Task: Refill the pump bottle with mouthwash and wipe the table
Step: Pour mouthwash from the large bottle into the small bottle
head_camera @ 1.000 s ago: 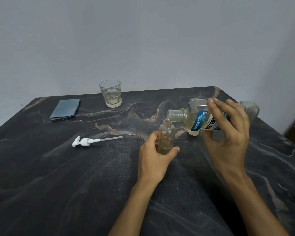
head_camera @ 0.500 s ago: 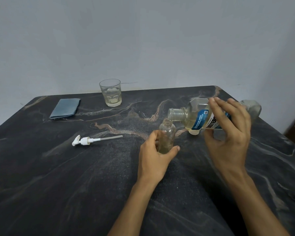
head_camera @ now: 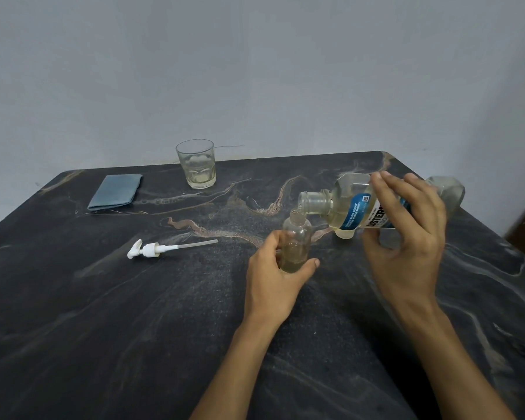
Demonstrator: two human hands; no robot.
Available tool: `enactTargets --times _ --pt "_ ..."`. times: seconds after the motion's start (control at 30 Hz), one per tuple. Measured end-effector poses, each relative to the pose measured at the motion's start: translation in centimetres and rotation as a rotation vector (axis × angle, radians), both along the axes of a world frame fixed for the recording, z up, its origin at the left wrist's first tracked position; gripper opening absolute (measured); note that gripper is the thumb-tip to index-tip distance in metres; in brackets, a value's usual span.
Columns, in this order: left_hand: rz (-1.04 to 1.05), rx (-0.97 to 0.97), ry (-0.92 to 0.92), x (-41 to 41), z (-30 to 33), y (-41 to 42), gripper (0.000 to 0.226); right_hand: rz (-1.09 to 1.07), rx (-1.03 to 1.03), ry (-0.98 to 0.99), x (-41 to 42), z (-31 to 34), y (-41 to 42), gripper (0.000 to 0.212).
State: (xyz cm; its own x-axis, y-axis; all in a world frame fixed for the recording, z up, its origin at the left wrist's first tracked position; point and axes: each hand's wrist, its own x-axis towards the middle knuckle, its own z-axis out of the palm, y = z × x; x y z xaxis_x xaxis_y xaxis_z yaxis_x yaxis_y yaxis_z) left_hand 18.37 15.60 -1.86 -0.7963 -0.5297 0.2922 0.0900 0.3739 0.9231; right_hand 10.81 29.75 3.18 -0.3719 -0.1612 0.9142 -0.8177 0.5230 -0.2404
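Note:
A small clear pump bottle (head_camera: 296,237) stands upright on the dark marble table (head_camera: 103,313), its neck open and a little pale liquid at the bottom. My left hand (head_camera: 275,277) grips its lower half. My right hand (head_camera: 406,237) holds a large clear mouthwash bottle (head_camera: 349,212) with a blue label, tipped on its side, its open mouth just above the small bottle's neck. The white pump head (head_camera: 152,249) with its long tube lies on the table to the left. A folded blue-grey cloth (head_camera: 115,191) lies at the back left.
A drinking glass (head_camera: 197,163) with a little pale liquid stands at the back of the table near the grey wall. The table's right edge runs close behind the mouthwash bottle.
The mouthwash bottle has shifted only slightly, staying tipped over the small bottle's neck. Both hands keep their holds.

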Motion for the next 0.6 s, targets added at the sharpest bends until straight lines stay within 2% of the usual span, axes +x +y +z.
enactTargets --times 0.6 --pt "0.005 -0.01 -0.006 -0.05 -0.09 -0.03 0.039 -0.008 -0.013 0.007 -0.07 -0.01 0.07 0.084"
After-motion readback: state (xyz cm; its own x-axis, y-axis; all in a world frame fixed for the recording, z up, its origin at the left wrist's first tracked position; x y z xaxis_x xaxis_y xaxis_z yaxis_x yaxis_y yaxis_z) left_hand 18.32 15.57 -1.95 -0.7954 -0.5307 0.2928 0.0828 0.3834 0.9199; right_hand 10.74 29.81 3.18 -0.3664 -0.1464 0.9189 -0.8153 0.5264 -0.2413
